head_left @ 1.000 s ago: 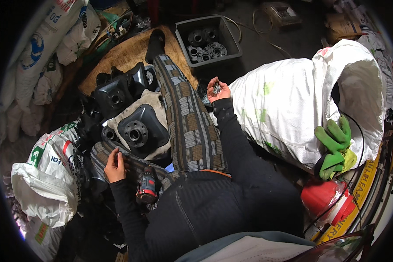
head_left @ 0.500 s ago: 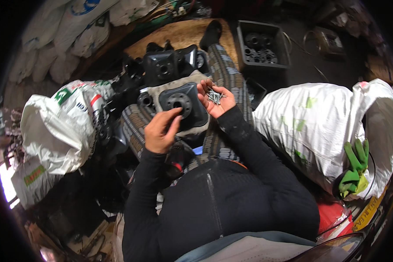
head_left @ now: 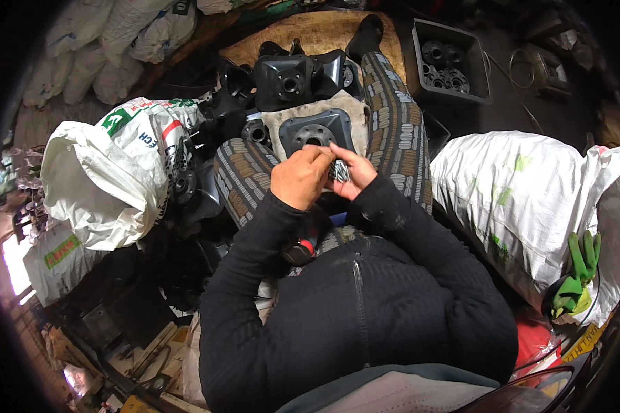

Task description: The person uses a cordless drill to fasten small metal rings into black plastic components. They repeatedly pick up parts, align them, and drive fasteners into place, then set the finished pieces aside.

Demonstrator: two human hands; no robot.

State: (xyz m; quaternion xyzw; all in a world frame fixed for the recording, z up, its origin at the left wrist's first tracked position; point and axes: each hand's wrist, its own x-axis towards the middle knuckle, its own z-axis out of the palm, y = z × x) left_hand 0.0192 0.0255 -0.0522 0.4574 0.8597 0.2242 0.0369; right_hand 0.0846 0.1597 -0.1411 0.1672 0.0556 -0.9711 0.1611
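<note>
Both hands meet over my lap, in front of a black square plastic part with a grey round flange that lies on a beige cloth between my legs. My right hand is cupped round a bunch of silver screws, with its fingers curled toward the left. My left hand has its fingers bent and pressed together against the fingers of the right hand. What its fingertips pinch, if anything, is hidden. The hands cover the near edge of the black part.
More black square parts stand just beyond the cloth. A grey crate with round flanges stands far right. White sacks lie at the left and right, the right one with a green glove on it.
My left hand has moved from above the flange to the right hand. The right palm, open under the screws before, has curled round them. The whole view has shifted slightly.
</note>
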